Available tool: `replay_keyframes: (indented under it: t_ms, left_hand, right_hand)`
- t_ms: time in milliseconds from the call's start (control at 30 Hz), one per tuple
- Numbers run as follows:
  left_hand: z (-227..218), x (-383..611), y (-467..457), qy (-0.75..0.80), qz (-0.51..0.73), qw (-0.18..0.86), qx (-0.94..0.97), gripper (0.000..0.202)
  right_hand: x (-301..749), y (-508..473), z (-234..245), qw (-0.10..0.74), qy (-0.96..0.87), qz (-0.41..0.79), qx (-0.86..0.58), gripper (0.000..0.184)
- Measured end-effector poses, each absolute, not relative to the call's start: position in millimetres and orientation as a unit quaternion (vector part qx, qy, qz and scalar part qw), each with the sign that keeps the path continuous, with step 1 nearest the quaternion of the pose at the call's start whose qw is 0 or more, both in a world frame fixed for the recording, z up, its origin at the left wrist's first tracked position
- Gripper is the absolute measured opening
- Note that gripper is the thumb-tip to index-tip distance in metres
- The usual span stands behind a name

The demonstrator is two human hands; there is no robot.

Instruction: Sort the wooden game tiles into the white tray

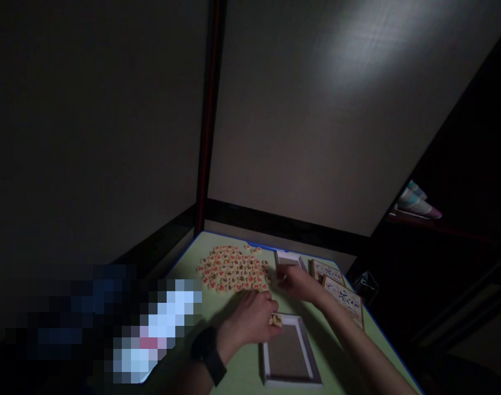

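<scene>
My left hand [252,318], with a dark watch [209,354] on its wrist, is closed around a few round Chinese chess pieces [275,320]. It hovers over the upper left corner of a shallow open box [289,351] with pale walls and a brown bottom. Many more Chinese chess pieces [232,270], marked in red and black, lie face up in a loose cluster on the green table. At the cluster's right edge is my right hand [294,281], its fingers bent together near some stray pieces. Whatever is between those fingers is too dim to make out.
A second shallow box [290,259] sits at the far edge. Two wood-edged boards with writing, a nearer one [345,299] and a farther one [326,270], lie on the right. A bright blurred-out screen [160,329] is at left. Shoes [417,202] rest on a shelf; walls stand behind.
</scene>
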State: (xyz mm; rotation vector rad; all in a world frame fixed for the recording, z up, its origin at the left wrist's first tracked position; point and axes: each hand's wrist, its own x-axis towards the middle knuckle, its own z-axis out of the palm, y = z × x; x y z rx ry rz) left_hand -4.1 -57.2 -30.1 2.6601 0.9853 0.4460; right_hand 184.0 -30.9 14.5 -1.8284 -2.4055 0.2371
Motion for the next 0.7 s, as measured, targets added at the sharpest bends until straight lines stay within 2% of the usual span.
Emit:
replay_keyframes:
  t_ms: [267, 500, 700]
  left_hand:
    - [-34, -1, -57, 0.339, 0.157, 0.159, 0.914, 0.022]
    - [-33, 1, -60, 0.344, 0.145, 0.151, 0.915, 0.026]
    - [-31, 0, -60, 0.341, 0.124, 0.162, 0.918, 0.033]
  right_hand:
    - [159, -9, -1, 0.008, -0.786, 0.042, -0.616, 0.014]
    - [159, -7, -1, 0.0, -0.782, 0.037, -0.622, 0.024]
    - [163, 21, 17, 0.016, -0.799, 0.038, -0.601, 0.036]
